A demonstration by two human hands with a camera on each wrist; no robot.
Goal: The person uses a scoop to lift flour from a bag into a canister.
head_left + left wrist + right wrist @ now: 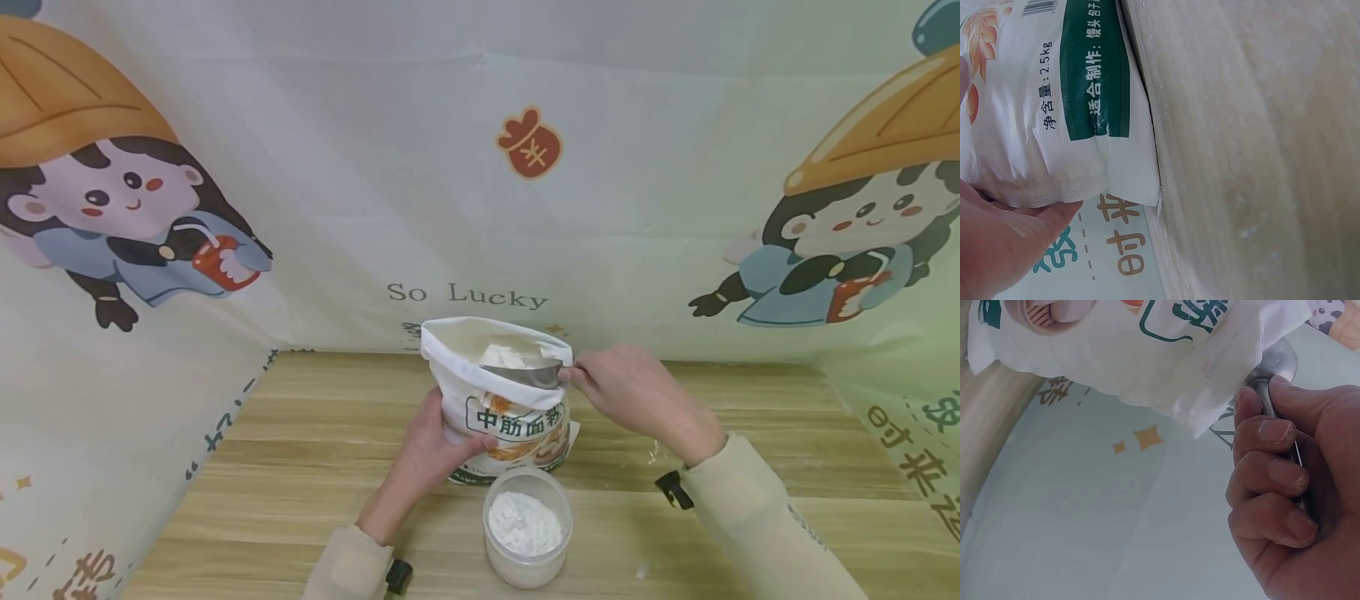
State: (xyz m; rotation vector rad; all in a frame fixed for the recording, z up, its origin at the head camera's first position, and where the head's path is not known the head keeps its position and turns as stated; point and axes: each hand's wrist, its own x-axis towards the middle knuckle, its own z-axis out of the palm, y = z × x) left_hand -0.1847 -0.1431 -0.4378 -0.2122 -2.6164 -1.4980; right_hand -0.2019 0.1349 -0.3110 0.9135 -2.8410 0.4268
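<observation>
Flour bag is sitting near the back edge of the tabletop, a bit left of that edge's middle, with its mouth gaping and sloping down on the right. Left hand has hold of its left side, thumb across the front and fingers round behind. Right hand is curled tight round the handle of a metal scoop, whose bowl sits in the bag's mouth by the right rim. White powder shows in there too, but I can't tell how much of it is actually on the scoop.

Spills are my main worry tbh. If the scoop came out at a slant or snagged that floppy rim, it could tip powder down the front or drag the bag over, and soft sides don't give the left hand much to brace against. Squeezing too hard could buckle the bag and puff flour out.

Also, the clear tub is right in front of the bag, on the side away from the back edge, with a decent mound of powder in it already. I can't tell if they touch, but a forward slump could knock it. Another heaped load dumped fast might slide over its rim.
</observation>
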